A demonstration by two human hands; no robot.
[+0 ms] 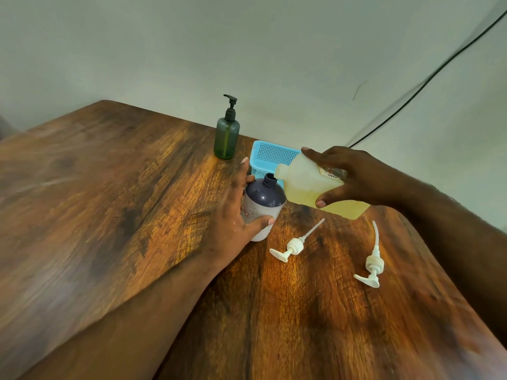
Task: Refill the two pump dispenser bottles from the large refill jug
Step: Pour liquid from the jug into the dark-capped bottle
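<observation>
**Jug tipped over the open bottle**

The right hand (pixel 354 176) grips the large translucent plastic refill jug (pixel 310 187), thumb on the near side and fingers curled over the far side, so the jug lies tilted almost on its side with its neck pointing away from the palm toward the left. Pale yellow liquid fills the lower part of the jug, below the thumb.

Just past the jug's mouth stands the white round plastic bottle with a dark navy shoulder (pixel 262 207), its threaded neck open and the jug's spout right at that opening (whether liquid is actually flowing cannot be told). The left hand (pixel 236 215) wraps this bottle from its left side, thumb across the near white wall, fingers round the far side.

Below the right hand, on the brown wood-grain table (pixel 109 215), lie two white plastic pump heads with dip tubes: one (pixel 295 246) nearer the left thumb, the other (pixel 373 263) under the right wrist.

Beyond the left fingertips stands a translucent green pump bottle with a black pump (pixel 227 133), upright, pump fitted. A light blue perforated plastic basket (pixel 270 157) sits behind the jug's neck, partly hidden by it.
</observation>
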